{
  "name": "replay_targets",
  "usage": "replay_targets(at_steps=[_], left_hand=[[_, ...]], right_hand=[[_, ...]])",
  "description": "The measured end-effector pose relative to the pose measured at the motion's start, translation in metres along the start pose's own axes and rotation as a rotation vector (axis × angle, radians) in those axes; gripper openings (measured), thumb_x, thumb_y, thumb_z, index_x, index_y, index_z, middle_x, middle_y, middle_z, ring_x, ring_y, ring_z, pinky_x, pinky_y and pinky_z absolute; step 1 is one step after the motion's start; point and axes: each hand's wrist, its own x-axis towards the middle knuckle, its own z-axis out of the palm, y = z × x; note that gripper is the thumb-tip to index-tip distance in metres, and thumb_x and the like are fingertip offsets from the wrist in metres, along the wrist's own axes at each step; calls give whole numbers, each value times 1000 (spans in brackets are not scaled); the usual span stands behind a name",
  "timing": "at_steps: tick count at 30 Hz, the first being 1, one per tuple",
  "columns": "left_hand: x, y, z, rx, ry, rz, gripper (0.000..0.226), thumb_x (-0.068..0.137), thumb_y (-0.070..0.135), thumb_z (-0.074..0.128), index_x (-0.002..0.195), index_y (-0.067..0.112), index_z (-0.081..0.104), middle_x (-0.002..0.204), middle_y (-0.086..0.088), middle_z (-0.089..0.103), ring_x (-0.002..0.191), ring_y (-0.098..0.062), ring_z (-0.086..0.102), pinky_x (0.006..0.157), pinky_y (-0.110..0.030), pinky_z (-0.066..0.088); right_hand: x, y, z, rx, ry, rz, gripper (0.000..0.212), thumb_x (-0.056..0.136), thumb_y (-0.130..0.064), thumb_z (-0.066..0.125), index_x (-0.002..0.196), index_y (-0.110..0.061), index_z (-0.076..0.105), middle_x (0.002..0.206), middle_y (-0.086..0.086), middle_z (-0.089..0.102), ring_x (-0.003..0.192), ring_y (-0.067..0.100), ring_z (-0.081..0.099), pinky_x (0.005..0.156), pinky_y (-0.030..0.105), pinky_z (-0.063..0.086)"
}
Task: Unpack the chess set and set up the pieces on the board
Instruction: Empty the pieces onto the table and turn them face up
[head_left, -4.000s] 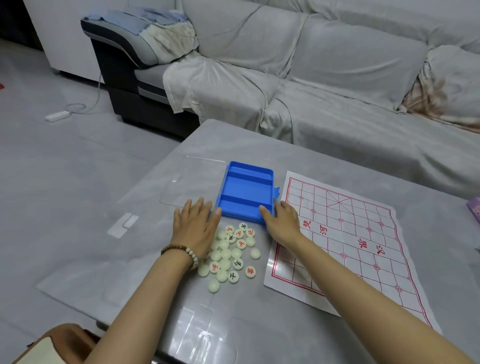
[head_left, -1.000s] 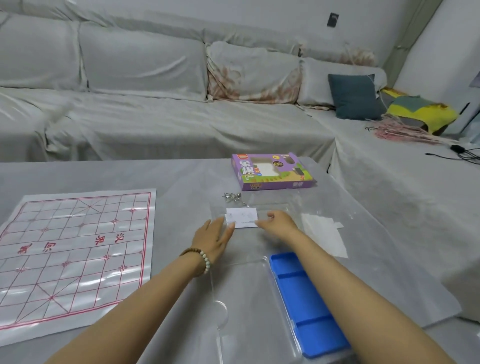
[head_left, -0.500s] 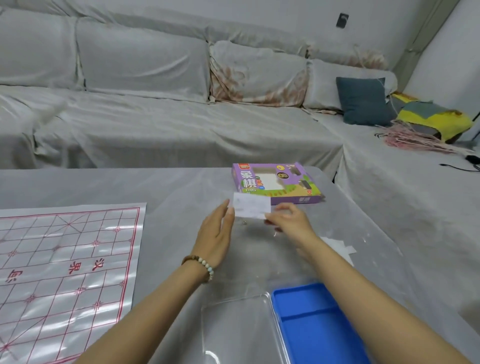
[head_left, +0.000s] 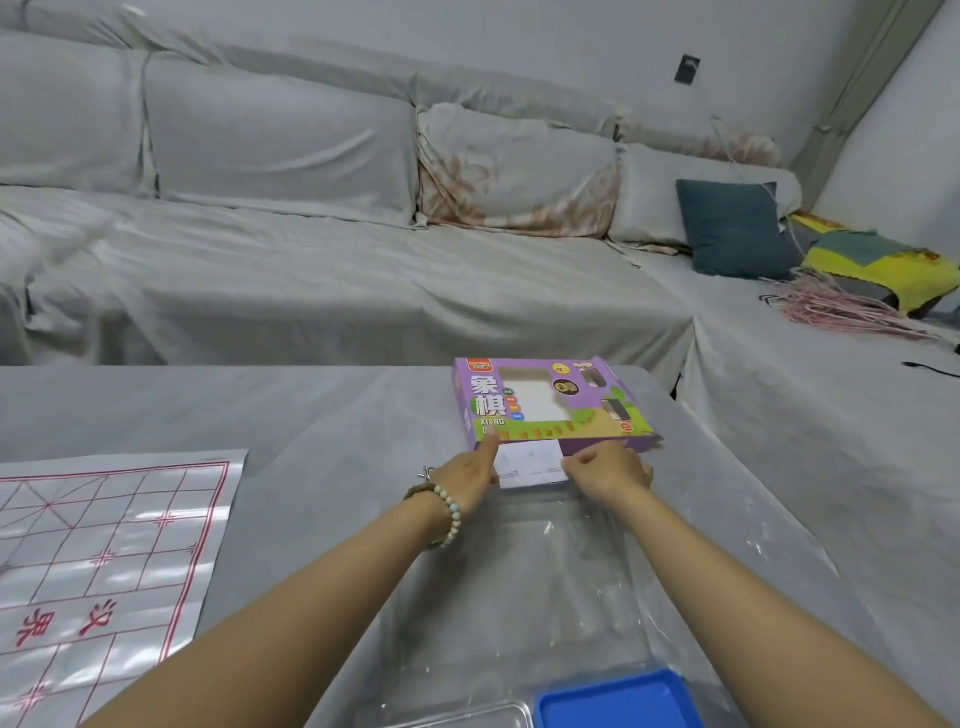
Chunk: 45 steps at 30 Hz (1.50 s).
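— Where had the white card (head_left: 530, 470) got to, compared with half a second before?

— It had gone forward. Earlier it was held up short of the purple box (head_left: 550, 402); now it lay against the box's near edge, between the two hands.

— And the hands?

— The right hand (head_left: 605, 470) had its fingers curled and pinched the card's right edge. The left hand (head_left: 467, 475), with a bead bracelet (head_left: 441, 512) on the wrist, sat at the card's left edge, thumb straight and reaching onto the box. Its fingers were hidden, so I couldn't tell whether it gripped.

— The chess things?

— The board sheet (head_left: 104, 551) stayed flat on the left of the table (head_left: 337, 415), well apart from the hands. The blue tray (head_left: 618, 699) and the clear lid (head_left: 467, 717) beside it showed only at the bottom edge, lower than before.
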Motion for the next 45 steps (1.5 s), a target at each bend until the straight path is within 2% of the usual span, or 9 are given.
replay_targets(at_steps=[4,10,13,20,28,34,38,41,45], left_hand=[[8,-4,3,171,-13,-28,74,88,63,1,132,27,48,131,-4,56,123,-28,46,113,-44,21],[-13,-9,-6,321,134,85,58,98,47,13,130,13,48,129,-10,55,115,-29,51,107,-41,31],[-38,-25,-24,292,221,175,74,89,64,19,123,10,55,122,-10,61,113,-27,54,100,-38,39],[-151,-89,-107,703,266,150,107,58,75,-4,145,22,25,154,3,21,143,-16,13,115,-30,7],[-297,-194,-193,898,275,-107,127,34,84,-37,146,29,-10,155,7,-14,143,-16,-12,114,-37,-9],[-342,-238,-205,849,276,-185,121,37,82,-38,145,36,-10,153,9,-17,143,-17,-16,112,-38,-13],[-354,-250,-201,843,305,-168,117,39,80,-40,145,36,-12,148,12,-24,141,-15,-19,109,-35,-16],[-359,-254,-199,842,311,-151,117,40,79,-40,145,36,-11,151,11,-21,141,-15,-19,109,-36,-17],[-364,-256,-201,845,298,-107,107,54,80,-28,147,33,-5,155,8,-14,143,-16,-16,112,-36,-14]], right_hand=[[-1,6,6,-130,-11,-65,34,91,-39,43,101,-22,71,145,15,41,135,30,30,108,34,26],[-32,8,-3,-14,103,-204,28,94,-31,47,114,-27,66,129,3,56,124,25,42,107,34,30],[-61,-3,-2,134,201,-363,26,92,-23,55,116,-21,65,127,1,56,122,21,46,107,33,28],[-176,-76,49,320,27,-695,36,88,-10,60,123,-15,58,130,-1,54,125,14,45,105,16,27],[-299,-149,137,218,-190,-769,45,98,-35,45,141,-30,37,154,-10,23,142,10,19,113,20,12],[-349,-149,185,20,-228,-772,53,99,-49,26,148,-34,16,158,-11,4,146,8,2,116,24,1],[-361,-139,201,-89,-194,-767,103,62,-82,-24,148,-37,12,158,-13,0,146,7,-4,111,21,-8],[-366,-137,202,-119,-162,-746,69,88,-69,4,148,-36,14,158,-13,3,146,8,-3,112,21,-7],[-373,-139,199,-135,-173,-726,73,85,-70,3,148,-34,14,158,-12,4,146,8,-2,114,23,-5]])
